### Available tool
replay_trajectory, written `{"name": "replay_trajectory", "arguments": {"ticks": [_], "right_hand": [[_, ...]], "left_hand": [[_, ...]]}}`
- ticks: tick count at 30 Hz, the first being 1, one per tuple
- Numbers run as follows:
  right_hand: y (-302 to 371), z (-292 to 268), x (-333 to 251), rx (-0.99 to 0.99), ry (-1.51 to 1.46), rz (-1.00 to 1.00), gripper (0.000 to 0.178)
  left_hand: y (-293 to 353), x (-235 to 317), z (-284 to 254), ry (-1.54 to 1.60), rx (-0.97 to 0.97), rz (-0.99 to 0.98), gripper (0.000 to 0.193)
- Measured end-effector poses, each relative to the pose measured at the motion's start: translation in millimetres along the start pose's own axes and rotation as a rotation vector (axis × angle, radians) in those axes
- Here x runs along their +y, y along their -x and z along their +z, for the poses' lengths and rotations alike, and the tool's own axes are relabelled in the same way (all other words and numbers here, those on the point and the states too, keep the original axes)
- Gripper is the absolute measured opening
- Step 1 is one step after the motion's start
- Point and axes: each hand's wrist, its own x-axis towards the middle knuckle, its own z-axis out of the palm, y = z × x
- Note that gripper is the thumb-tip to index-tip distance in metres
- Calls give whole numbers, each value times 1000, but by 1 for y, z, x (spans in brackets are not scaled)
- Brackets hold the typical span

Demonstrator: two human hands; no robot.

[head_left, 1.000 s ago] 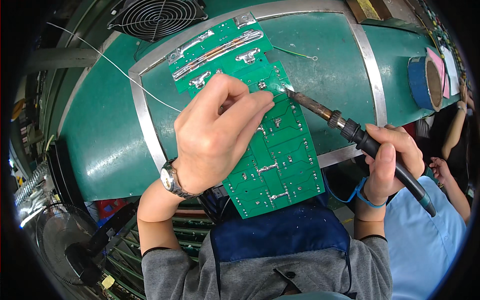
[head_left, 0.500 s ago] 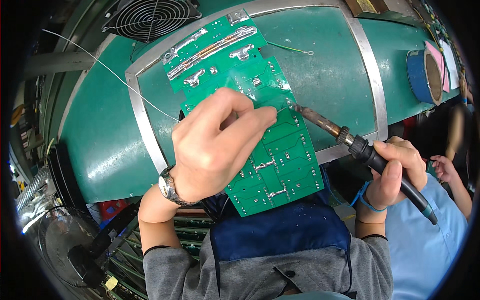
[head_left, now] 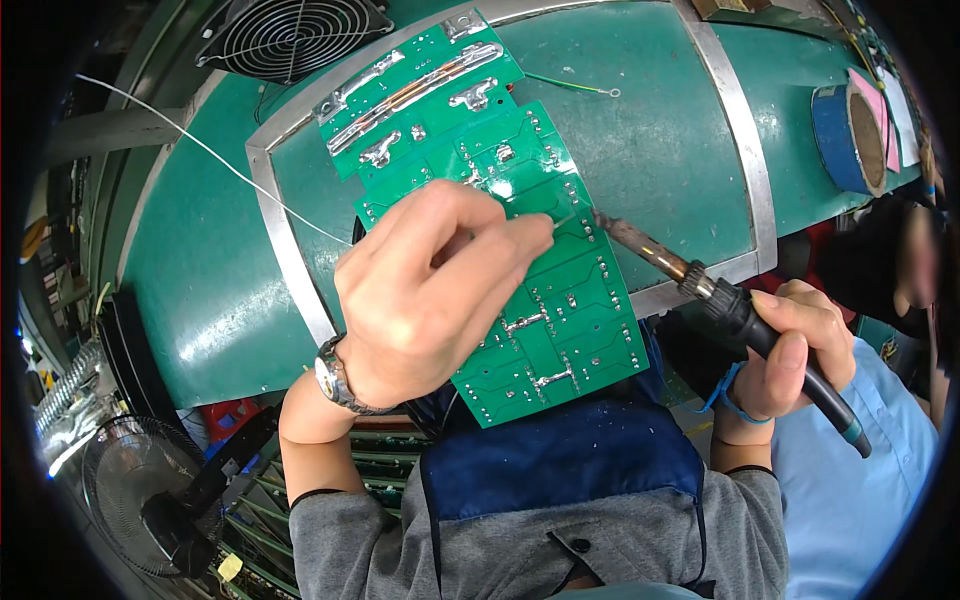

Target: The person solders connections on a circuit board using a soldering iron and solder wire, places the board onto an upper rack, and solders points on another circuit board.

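A green circuit board (head_left: 540,155) lies solder side up and slanted before me, with silver solder joints and thick tinned strips at its far end. My left hand (head_left: 425,285) is over its middle, thumb and forefinger pinching thin solder wire (head_left: 215,150). The wire runs in from the far left, and its short end pokes past the fingertips toward the board's right edge. My right hand (head_left: 800,345) grips a black-handled soldering iron (head_left: 735,310). The iron's dark tip is at a row of joints along that right edge; whether it touches cannot be told.
A black fan with a round wire guard (head_left: 295,40) stands at the far left of the green bench (head_left: 640,130). A metal strip (head_left: 725,130) frames the work area. At right are a blue tape roll (head_left: 845,140) and a co-worker's light blue sleeve (head_left: 850,450). A ring-ended green wire (head_left: 575,85) lies behind the board.
The board appears slightly farther left and up in view, and the iron's tip sits a little farther from the joints. The co-worker's hand at the right has moved and is blurred.
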Motion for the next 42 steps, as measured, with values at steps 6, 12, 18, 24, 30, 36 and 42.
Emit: {"name": "replay_trajectory", "arguments": {"ticks": [6,12,18,24,30,36,42], "right_hand": [[8,-2,-5,-21,26,9,31],[12,0,-12,-56,47,-38,25],[19,-10,-15,3,46,26,36],[27,-16,-18,-16,50,54,34],[29,-13,-24,-40,56,26,27],[31,-14,-26,-65,59,-10,26],[35,-25,-27,22,27,47,32]], "left_hand": [[5,3,3,41,-72,41,35],[6,4,7,53,-92,31,32],[5,10,-3,31,-114,44,31],[9,16,0,74,-175,79,30],[9,16,7,64,-162,113,31],[7,18,-1,23,-117,128,25],[26,50,-11,290,-363,31,22]]}}
